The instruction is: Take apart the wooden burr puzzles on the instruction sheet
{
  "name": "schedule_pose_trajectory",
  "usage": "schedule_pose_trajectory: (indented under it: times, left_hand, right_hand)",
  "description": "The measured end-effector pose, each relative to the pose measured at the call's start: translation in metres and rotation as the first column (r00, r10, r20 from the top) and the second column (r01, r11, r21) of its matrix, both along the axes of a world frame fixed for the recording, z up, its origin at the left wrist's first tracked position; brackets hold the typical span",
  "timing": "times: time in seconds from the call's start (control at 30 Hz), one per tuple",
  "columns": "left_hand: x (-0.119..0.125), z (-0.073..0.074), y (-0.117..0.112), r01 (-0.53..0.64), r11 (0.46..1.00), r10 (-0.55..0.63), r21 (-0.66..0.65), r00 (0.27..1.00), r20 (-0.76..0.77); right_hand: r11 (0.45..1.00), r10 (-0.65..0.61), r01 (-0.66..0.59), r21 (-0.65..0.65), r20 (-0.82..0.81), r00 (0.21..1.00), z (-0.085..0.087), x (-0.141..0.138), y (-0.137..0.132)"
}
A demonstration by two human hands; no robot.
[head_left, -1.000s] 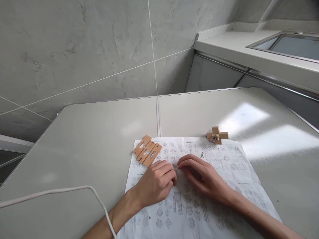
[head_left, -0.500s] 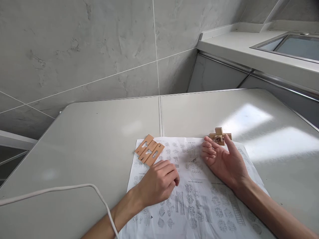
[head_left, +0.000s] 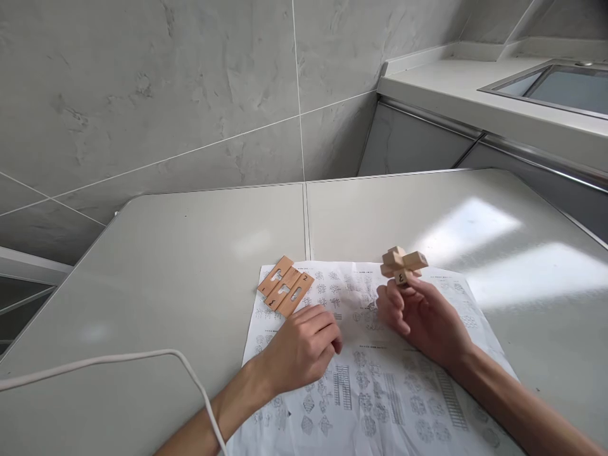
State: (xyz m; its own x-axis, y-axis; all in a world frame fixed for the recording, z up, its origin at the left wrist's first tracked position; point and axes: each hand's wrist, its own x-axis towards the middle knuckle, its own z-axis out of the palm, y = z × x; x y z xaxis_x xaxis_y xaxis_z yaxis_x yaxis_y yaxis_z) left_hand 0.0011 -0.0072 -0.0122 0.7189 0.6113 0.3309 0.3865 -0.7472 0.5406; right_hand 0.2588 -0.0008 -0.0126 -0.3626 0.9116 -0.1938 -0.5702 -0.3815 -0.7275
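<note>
A light wooden burr puzzle [head_left: 401, 263], made of crossing sticks, is held up between the thumb and fingers of my right hand [head_left: 425, 316]. One of its stick ends bears a dark number 3. My left hand [head_left: 306, 348] rests on the paper sheet [head_left: 346, 380], its fingers curled under and the palm hidden. Just beyond those fingers lie flat wooden puzzle pieces [head_left: 285, 286], side by side, with cut-out slots and printed numbers. Creased and covered in small printed diagrams, the sheet spreads beneath both hands.
A white cable [head_left: 142, 356] crosses the left side and runs over my left forearm. The glossy pale table [head_left: 213, 240] has a seam down its middle. Behind it rises a grey tiled wall [head_left: 190, 82]; a white counter [head_left: 475, 82] with a sink stands at the right.
My right hand has turned the burr puzzle and tilted it, shifting it slightly left, with the fingers now beneath it. My left hand and the flat pieces have not moved.
</note>
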Motion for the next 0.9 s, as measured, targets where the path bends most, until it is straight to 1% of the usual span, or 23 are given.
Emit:
schedule_pose_trajectory:
  times: [0.03, 0.1, 0.2, 0.3, 0.37, 0.43, 0.47, 0.53, 0.6, 0.67, 0.73, 0.83, 0.9]
  left_hand:
    - [0.001, 0.001, 0.0, -0.006, 1.0, 0.006, -0.002, 1.0, 0.01]
    - [0.002, 0.002, 0.0, -0.024, 1.0, 0.024, -0.019, 0.999, 0.031]
    - [0.001, 0.005, -0.001, -0.06, 0.993, 0.065, -0.102, 0.997, 0.052]
    - [-0.003, 0.008, -0.003, -0.054, 0.963, 0.084, -0.263, 0.991, 0.103]
    - [-0.006, 0.011, -0.003, 0.001, 0.904, 0.087, -0.427, 0.979, 0.185]
    - [-0.006, 0.013, -0.003, 0.111, 0.804, 0.086, -0.584, 0.95, 0.299]
    - [-0.005, 0.014, -0.003, 0.176, 0.752, 0.078, -0.635, 0.933, 0.35]
    - [-0.002, 0.016, -0.003, 0.277, 0.668, 0.041, -0.69, 0.913, 0.406]
    - [0.002, 0.017, -0.002, 0.312, 0.625, 0.023, -0.715, 0.909, 0.417]
    - [0.004, 0.017, -0.002, 0.306, 0.62, 0.053, -0.723, 0.903, 0.427]
    - [0.004, 0.017, -0.002, 0.278, 0.638, 0.098, -0.718, 0.896, 0.434]
    - [0.004, 0.014, -0.003, 0.223, 0.704, 0.151, -0.675, 0.881, 0.449]
    - [0.005, 0.012, -0.004, 0.175, 0.75, 0.179, -0.638, 0.874, 0.451]
  right_hand:
    - [0.995, 0.082, -0.084, 0.055, 0.037, 0.996, -0.001, -0.001, -0.003]
    - [0.958, 0.232, -0.249, 0.139, 0.129, 0.964, -0.001, -0.002, -0.01]
    - [0.863, 0.391, -0.468, 0.191, 0.335, 0.857, 0.003, -0.002, -0.016]
    - [0.758, 0.475, -0.618, 0.207, 0.475, 0.741, 0.013, -0.003, -0.019]
    - [0.709, 0.48, -0.661, 0.244, 0.52, 0.707, 0.019, -0.006, -0.021]
    - [0.676, 0.451, -0.668, 0.311, 0.541, 0.709, 0.02, -0.011, -0.023]
    - [0.659, 0.442, -0.667, 0.349, 0.538, 0.718, 0.019, -0.013, -0.024]
    - [0.618, 0.457, -0.673, 0.406, 0.511, 0.728, 0.015, -0.018, -0.027]
    - [0.587, 0.492, -0.69, 0.424, 0.49, 0.72, 0.013, -0.02, -0.029]
    - [0.593, 0.519, -0.7, 0.399, 0.474, 0.711, 0.014, -0.021, -0.029]
    - [0.638, 0.54, -0.697, 0.326, 0.456, 0.708, 0.018, -0.021, -0.029]
    - [0.715, 0.529, -0.664, 0.22, 0.452, 0.719, 0.022, -0.02, -0.028]
    - [0.74, 0.488, -0.638, 0.211, 0.484, 0.726, 0.022, -0.02, -0.028]
